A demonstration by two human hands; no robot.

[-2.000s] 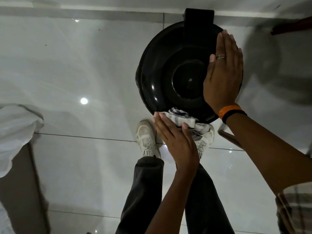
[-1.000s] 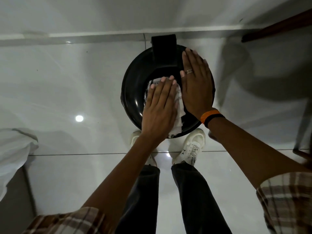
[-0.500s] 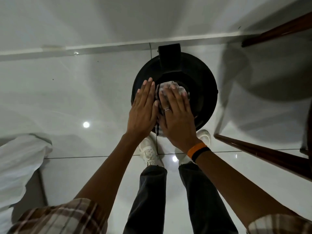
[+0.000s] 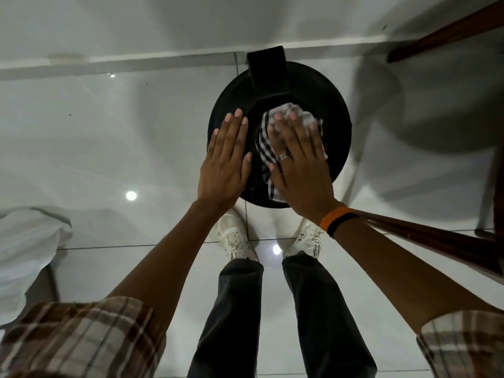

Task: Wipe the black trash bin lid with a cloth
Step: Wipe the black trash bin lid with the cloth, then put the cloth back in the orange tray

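Note:
A round black trash bin lid (image 4: 331,115) with a black hinge block (image 4: 268,69) at its far side stands on the white tiled floor in front of my feet. A white cloth with dark checks (image 4: 266,143) lies on the middle of the lid. My right hand (image 4: 298,165), wearing a ring and an orange and black wristband, presses flat on the cloth. On the lid's left edge rests my left hand (image 4: 225,159), flat with fingers together and holding nothing.
A dark wooden chair leg (image 4: 436,241) slants in from the right, close to my right wrist, with another wooden bar (image 4: 447,31) at top right. White fabric (image 4: 24,246) lies at the left. The wall skirting (image 4: 163,60) runs behind the bin.
The cloth passed from under my left hand to under my right hand, which now presses it on the lid's middle. My left hand moved to the lid's left edge.

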